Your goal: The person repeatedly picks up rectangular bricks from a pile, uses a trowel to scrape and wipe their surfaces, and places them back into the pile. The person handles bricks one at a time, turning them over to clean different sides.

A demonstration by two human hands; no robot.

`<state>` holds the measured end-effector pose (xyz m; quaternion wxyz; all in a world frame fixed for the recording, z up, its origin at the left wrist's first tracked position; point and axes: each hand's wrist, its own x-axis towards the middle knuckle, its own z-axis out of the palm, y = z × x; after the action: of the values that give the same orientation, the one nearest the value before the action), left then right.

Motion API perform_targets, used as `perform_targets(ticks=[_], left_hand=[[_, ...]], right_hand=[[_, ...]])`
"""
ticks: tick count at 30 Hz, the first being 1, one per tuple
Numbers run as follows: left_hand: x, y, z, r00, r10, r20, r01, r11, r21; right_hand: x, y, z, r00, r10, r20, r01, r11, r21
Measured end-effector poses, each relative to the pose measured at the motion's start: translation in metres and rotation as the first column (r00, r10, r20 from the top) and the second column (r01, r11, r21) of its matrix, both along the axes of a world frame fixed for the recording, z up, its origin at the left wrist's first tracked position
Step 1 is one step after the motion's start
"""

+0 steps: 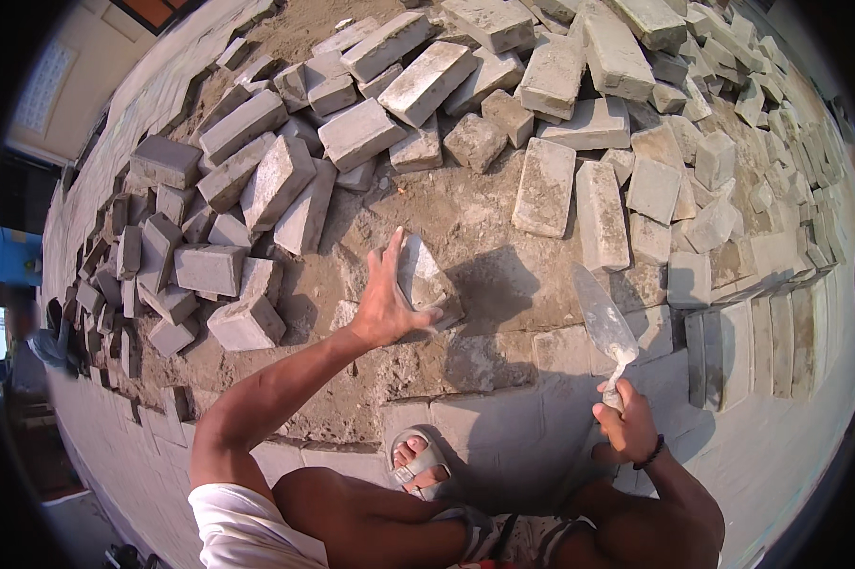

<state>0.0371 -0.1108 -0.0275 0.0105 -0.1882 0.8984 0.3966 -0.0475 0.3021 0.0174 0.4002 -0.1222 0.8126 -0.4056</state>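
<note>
My left hand (387, 302) is closed around a grey paving brick (427, 283), thumb along its near end and fingers on its left side. The brick is tilted over the sandy ground (404, 204), and a dark shadow falls to its right. In my right hand (628, 423) is the handle of a pointing trowel (602, 313). Its dusty metal blade points away from me, above the laid pavers. Whether the brick touches the ground I cannot tell.
Loose bricks lie heaped across the far side (427, 83) and at the left (208, 269). At the right, several bricks stand on edge in a row (761, 346). Laid pavers (489, 422) run along the near side, where my sandalled foot (422, 463) rests.
</note>
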Motion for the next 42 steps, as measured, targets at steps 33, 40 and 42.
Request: perform_targets(ticks=[33, 40, 42], left_hand=[[-0.013, -0.059, 0.002, 0.895, -0.425, 0.136, 0.432, 0.902, -0.026], [-0.025, 0.012, -0.022, 0.999, 0.047, -0.022, -0.039, 0.965, 0.259], [-0.031, 0.015, -0.021, 0.997, 0.079, -0.022, -0.068, 0.946, 0.316]], right_hand=[[0.010, -0.140, -0.057, 0.952, 0.302, -0.038, -0.304, 0.939, -0.162], [-0.014, -0.116, -0.025, 0.962, 0.122, -0.244, -0.158, 0.979, -0.133], [-0.018, -0.112, -0.008, 0.931, 0.194, -0.308, -0.226, 0.971, -0.072]])
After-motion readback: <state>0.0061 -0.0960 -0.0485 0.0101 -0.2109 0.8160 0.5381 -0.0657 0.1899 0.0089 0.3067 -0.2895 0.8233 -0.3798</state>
